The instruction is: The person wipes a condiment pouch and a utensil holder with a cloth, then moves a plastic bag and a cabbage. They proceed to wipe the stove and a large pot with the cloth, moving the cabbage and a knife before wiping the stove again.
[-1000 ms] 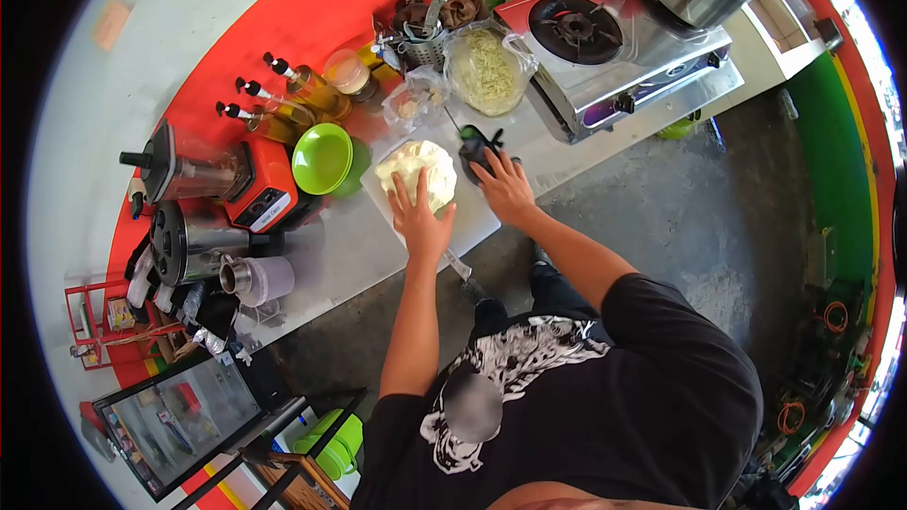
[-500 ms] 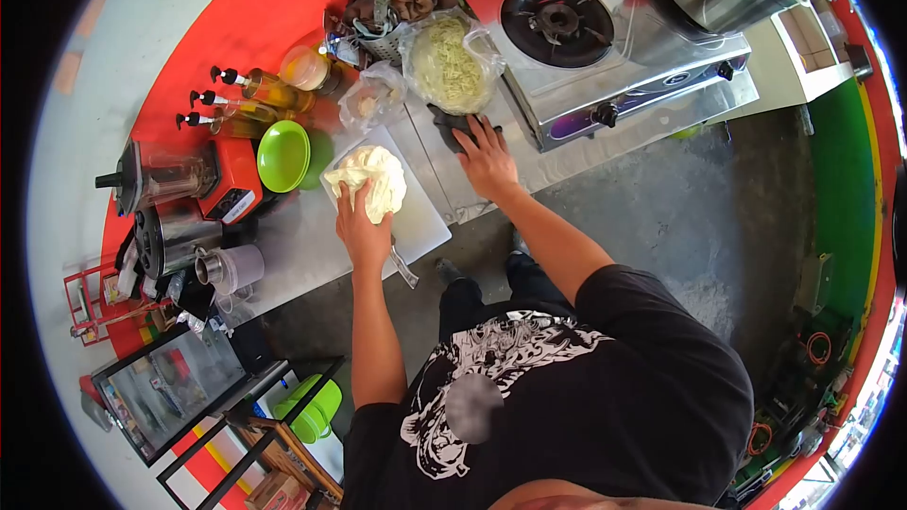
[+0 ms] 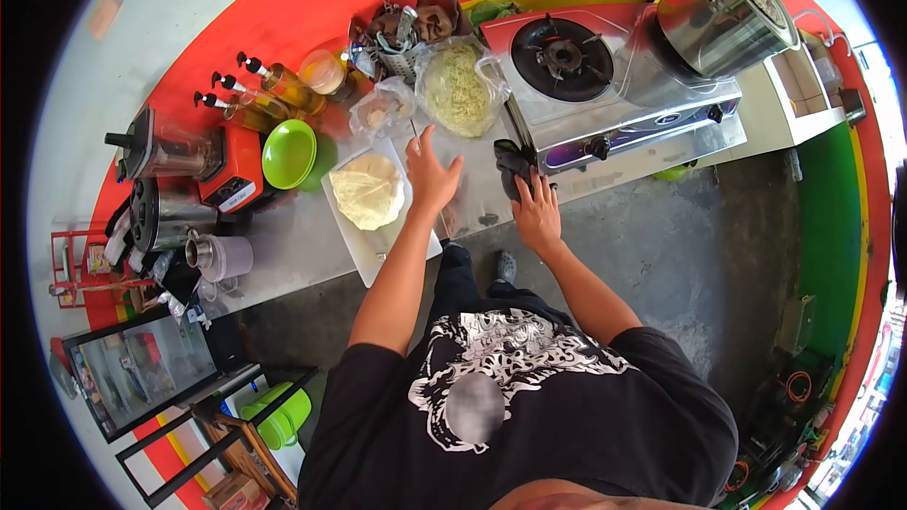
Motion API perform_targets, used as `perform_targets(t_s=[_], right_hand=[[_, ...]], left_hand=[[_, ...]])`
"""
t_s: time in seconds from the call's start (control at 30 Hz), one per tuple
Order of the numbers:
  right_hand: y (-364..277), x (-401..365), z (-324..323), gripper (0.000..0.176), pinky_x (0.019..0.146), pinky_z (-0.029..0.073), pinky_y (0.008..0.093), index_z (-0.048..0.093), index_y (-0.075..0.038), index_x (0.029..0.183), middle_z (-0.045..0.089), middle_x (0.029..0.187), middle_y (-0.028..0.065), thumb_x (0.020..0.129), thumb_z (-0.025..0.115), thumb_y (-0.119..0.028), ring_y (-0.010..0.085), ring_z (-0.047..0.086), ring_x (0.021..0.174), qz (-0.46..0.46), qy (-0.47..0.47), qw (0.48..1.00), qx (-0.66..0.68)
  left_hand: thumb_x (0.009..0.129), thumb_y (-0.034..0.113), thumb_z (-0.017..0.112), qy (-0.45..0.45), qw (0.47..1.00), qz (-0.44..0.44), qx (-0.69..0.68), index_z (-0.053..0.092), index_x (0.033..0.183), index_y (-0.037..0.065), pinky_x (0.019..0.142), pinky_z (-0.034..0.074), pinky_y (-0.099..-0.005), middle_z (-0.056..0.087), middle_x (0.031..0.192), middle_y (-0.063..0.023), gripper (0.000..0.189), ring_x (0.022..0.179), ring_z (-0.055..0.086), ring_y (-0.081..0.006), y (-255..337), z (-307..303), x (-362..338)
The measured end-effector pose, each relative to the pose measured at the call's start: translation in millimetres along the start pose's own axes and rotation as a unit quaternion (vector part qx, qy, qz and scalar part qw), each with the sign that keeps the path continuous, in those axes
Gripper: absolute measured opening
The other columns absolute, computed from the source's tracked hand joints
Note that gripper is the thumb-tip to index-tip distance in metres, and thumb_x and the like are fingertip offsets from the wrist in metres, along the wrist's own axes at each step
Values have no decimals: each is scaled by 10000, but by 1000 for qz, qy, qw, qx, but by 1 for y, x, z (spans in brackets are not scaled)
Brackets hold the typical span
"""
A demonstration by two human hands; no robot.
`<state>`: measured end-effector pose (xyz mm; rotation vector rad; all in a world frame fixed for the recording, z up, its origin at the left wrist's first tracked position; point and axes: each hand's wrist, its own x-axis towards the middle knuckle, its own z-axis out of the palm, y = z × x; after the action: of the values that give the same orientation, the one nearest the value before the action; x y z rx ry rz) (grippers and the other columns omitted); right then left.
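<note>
My left hand [image 3: 434,177] is over the steel counter, just right of the white cutting board [image 3: 357,243], with its fingers apart and nothing in it. A pale cabbage piece [image 3: 367,191] lies on the board. My right hand [image 3: 539,214] touches a dark cloth [image 3: 513,167] beside the stove's left front corner, its fingers spread flat. Above my left hand sits a clear plastic bag of shredded cabbage [image 3: 459,92], with a smaller plastic bag [image 3: 384,109] to its left.
The gas stove [image 3: 605,85] carries a large steel pot [image 3: 723,14] on the right. Green bowls [image 3: 289,153], pump bottles [image 3: 283,85], a blender [image 3: 179,153] and a steel jug [image 3: 203,252] stand to the left. A utensil holder [image 3: 402,57] is at the back.
My left hand has let go of the cabbage and moved right, off the board. The dark cloth has shifted right with my right hand, nearer the stove. The camera view has shifted too.
</note>
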<state>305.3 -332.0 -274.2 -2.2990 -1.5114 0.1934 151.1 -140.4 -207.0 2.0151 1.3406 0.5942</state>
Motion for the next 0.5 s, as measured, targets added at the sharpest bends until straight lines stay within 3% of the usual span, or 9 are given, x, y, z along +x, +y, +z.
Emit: perform_targets(t_s=[0.07, 0.17, 0.2, 0.27, 0.37, 0.5], right_hand=[[2, 2, -3, 599, 1195, 331, 600, 454, -140, 1539, 316, 1664, 210, 984, 643, -264, 477, 327, 1501, -9, -19, 1000, 0], [1, 4, -12, 615, 1205, 325, 586, 449, -151, 1548, 289, 1679, 200, 979, 660, -255, 472, 319, 1512, 9, -70, 997, 6], [1, 4, -12, 627, 1208, 323, 586, 441, -166, 1556, 282, 1683, 195, 978, 665, -264, 476, 307, 1517, 9, -68, 998, 13], [0, 4, -14, 629, 1210, 321, 584, 440, -171, 1558, 276, 1686, 192, 979, 666, -267, 471, 304, 1520, 19, -73, 997, 10], [-4, 4, -17, 628, 1220, 310, 575, 435, -188, 1566, 264, 1692, 181, 985, 662, -267, 456, 291, 1532, 44, -83, 995, 19], [-14, 4, -25, 618, 1232, 302, 571, 421, -165, 1574, 244, 1699, 188, 1004, 638, -267, 440, 272, 1544, 60, -90, 994, 14]], left_hand=[[816, 355, 878, -38, 995, -84, -48, 207, 1639, 345, 1162, 284, -684, 89, 1663, -317, 1062, 1529, 216, -533, 16, 12, 24], [738, 430, 931, -20, 992, -127, -3, 178, 1648, 363, 1150, 262, -709, 55, 1670, -333, 1183, 1553, 124, -535, 38, 29, 58], [738, 430, 931, -26, 992, -122, -13, 178, 1648, 363, 1150, 262, -709, 55, 1670, -333, 1183, 1553, 124, -535, 44, 36, 67], [624, 512, 973, 31, 997, -68, 23, 213, 1641, 393, 1160, 240, -723, 28, 1684, -325, 1275, 1568, 119, -495, 48, 45, 81], [651, 497, 964, 12, 999, -35, 9, 197, 1650, 365, 1146, 243, -708, 44, 1677, -324, 1266, 1558, 101, -515, 60, 57, 97], [642, 491, 965, -9, 1000, -4, 1, 314, 1613, 340, 1141, 273, -694, 69, 1674, -297, 1178, 1525, 172, -505, 68, 66, 105]])
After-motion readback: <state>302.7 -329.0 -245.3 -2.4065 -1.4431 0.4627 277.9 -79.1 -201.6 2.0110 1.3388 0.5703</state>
